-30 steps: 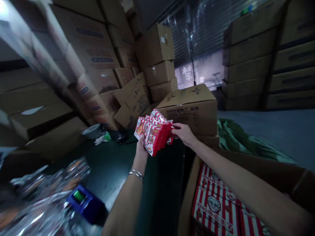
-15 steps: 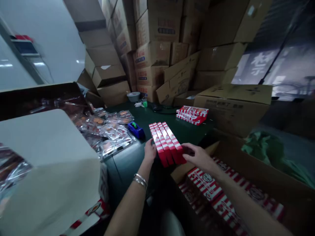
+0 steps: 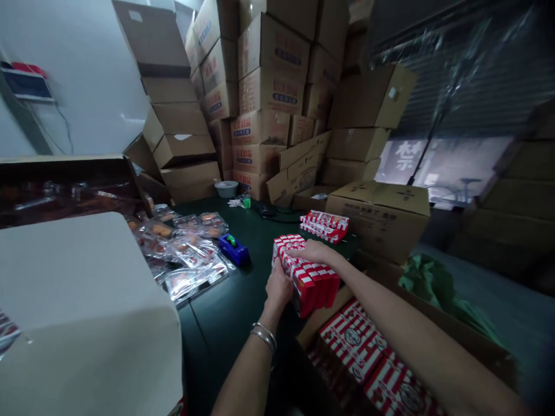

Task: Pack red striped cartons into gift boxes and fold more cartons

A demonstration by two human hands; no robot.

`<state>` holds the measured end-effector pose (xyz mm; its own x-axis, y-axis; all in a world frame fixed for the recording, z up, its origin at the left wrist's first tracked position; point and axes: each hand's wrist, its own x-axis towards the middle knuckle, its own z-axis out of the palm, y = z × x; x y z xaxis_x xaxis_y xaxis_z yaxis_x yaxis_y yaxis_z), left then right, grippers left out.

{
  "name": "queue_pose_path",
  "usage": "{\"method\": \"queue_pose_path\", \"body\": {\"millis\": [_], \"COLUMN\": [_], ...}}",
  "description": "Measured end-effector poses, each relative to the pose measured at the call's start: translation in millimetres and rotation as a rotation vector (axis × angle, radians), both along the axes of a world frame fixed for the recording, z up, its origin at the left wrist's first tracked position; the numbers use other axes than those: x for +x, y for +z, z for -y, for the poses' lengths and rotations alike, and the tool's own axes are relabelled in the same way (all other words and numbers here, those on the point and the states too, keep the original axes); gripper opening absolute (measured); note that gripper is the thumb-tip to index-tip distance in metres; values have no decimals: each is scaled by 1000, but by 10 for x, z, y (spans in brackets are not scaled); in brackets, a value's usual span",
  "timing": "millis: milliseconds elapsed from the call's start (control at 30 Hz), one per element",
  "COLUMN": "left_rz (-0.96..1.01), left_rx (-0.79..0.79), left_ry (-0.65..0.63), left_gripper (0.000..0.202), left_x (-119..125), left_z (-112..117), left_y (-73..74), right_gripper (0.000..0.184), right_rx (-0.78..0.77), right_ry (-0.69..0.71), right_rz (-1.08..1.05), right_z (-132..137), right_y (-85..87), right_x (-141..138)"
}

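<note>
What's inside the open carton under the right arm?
Red-and-white striped boxes printed with a round emblem lie packed in the open carton; anything below that top layer, and whatever the right arm covers, cannot be seen.

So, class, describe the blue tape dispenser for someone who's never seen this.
On the dark green table below the stacked cartons, find the foil-wrapped packets. At their right edge sits the blue tape dispenser, with a green centre on top.

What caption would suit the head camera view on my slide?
Left hand and right hand hold red-and-white striped boxes above a green table, beside a packed carton.
</note>
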<state>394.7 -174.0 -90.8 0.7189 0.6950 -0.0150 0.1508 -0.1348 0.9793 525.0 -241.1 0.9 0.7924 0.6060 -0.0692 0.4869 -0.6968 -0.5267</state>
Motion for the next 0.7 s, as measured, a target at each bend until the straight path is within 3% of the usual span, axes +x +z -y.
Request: {"method": "queue_pose_path", "body": {"millis": [167, 300, 433, 533, 700], "left_rz": [-36, -17, 26, 93, 166], "left_rx": [48, 63, 92, 50, -159], "left_ry": [25, 37, 80, 124, 173], "left_gripper": [54, 65, 65, 69, 64], "left_x": [79, 28, -229, -463, -704], "left_z": [84, 115, 123, 132, 22], "left_y": [-40, 34, 95, 33, -151], "right_gripper": [120, 109, 95, 93, 97], "right_rx": [-166, -216, -185, -162, -174], "right_ry": [-39, 53, 195, 254, 240], "right_rz": [42, 84, 118, 106, 41], "right_z": [-219, -227, -131, -98, -131], "right_y": [-77, 44, 176, 68, -135], "right_x": [-153, -232, -328, -433, -521]}}
